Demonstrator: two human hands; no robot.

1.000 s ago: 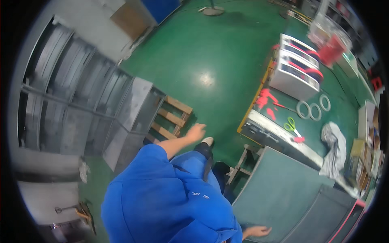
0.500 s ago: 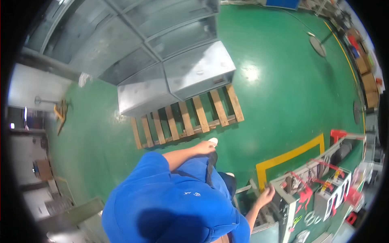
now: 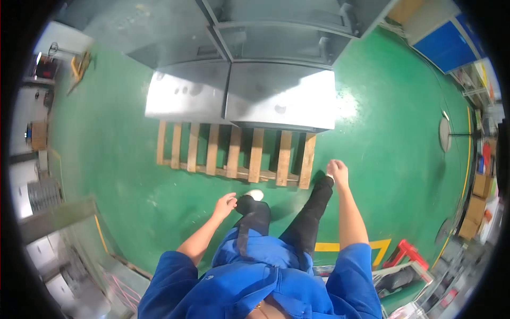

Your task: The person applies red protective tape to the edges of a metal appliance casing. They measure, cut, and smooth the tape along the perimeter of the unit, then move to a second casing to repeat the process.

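Observation:
My left hand point(image 3: 226, 205) hangs beside my left leg, its fingers loosely bent and slightly apart, with nothing visible in it. On the other side, my right hand point(image 3: 338, 173) is held out above my right foot. Its fingers are relaxed and it seems to hold nothing. Ahead of both hands lies a slatted wooden pallet point(image 3: 257, 154), which neither hand touches. Large grey metal cabinets point(image 3: 281, 95) are stacked on the pallet, their near ends standing over its far part.
Green floor point(image 3: 393, 181) surrounds the pallet. A blue-sided cabinet point(image 3: 445, 48) stands far right, with a round-based stand point(image 3: 445, 134) nearer. Cardboard boxes point(image 3: 473, 212) line the right side. At lower right sits a red object point(image 3: 405, 255) beside a cart; a metal frame point(image 3: 58, 219) is at left.
I have turned right and stepped toward the pallet. My right hand has left the cluttered bench and swung forward; my left hand has moved out to my left side.

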